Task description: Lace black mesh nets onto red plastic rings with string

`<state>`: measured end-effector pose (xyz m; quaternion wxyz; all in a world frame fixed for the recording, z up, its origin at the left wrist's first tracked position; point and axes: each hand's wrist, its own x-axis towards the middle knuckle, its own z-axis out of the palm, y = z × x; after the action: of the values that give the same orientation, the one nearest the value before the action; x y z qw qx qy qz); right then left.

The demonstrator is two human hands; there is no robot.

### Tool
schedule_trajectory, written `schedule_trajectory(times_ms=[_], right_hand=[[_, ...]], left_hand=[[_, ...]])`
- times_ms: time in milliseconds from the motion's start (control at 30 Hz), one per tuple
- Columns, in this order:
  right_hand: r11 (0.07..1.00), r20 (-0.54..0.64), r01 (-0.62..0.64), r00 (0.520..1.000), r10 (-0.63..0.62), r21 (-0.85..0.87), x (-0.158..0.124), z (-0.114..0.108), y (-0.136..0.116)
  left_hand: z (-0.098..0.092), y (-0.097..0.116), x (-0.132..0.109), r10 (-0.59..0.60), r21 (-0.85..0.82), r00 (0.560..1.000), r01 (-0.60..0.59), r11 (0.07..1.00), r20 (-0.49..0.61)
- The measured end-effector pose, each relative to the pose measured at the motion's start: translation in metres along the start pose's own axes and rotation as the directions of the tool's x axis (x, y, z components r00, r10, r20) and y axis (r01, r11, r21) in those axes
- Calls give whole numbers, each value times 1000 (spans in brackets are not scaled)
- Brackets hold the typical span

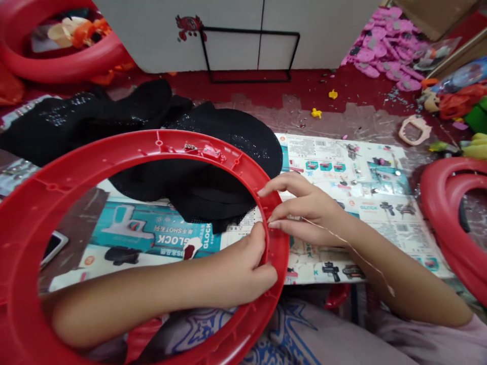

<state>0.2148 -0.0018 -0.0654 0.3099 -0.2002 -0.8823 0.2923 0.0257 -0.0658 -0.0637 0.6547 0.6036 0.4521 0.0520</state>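
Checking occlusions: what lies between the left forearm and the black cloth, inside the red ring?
The teal-and-white printed sheet, seen through the red ring in the head view.

One left hand [247,268], one right hand [304,210], one held red ring [64,175]
Beyond that ring: two small yellow pieces [316,113], one black wire frame [249,31], one red crab picture [189,25]; right of it: one pale frame-shaped piece [424,133].

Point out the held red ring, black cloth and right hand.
Held red ring [95,159]: head view, upper-left band.
Black cloth [224,121]: head view, its far-right portion.
Right hand [315,208]: head view, its middle.
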Motion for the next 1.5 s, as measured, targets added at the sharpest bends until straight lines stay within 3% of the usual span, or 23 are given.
schedule_trajectory(times_ms=[167, 367, 567, 767, 933, 1067, 1200, 1333, 1400, 1500], right_hand=[[999, 54, 25, 998, -26, 21, 2, -4, 4], [993, 59, 119, 991, -117, -25, 2, -5, 8], [989, 64, 146, 988, -143, -32, 0, -4, 9], [978, 88, 177, 982, -168, -107, 0, -3, 7], [991, 89, 137, 987, -136, 2, 0, 0, 7], [994, 70, 112, 991, -112, 9, -1, 4, 7], [992, 26, 115, 993, -116, 58, 1, 7, 9], [985, 7, 122, 992, -124, 121, 2, 9, 10], [982, -1, 91, 996, -92, 167, 1, 8, 10], [979, -66, 53, 997, -41, 195, 1, 5, 10]], left_hand=[[0, 0, -3, -3, 7, 998, 2, 1000, 59], [-2, -2, -3, 20, 36, 999, -22, 999, 46], [-2, 1, -2, 29, 31, 994, -32, 999, 104], [0, -3, -1, 26, 9, 996, -27, 1000, 88], [4, 0, 1, 56, -343, 998, -49, 938, 11], [10, 4, 10, 51, -519, 979, -148, 842, -197], [11, -3, 18, 24, -416, 951, -158, 896, -308], [7, -10, 18, -18, -171, 937, -45, 984, -349], [5, -9, 15, -43, -107, 936, 5, 994, -350], [4, -7, 11, 25, -47, 958, -40, 998, -287]])
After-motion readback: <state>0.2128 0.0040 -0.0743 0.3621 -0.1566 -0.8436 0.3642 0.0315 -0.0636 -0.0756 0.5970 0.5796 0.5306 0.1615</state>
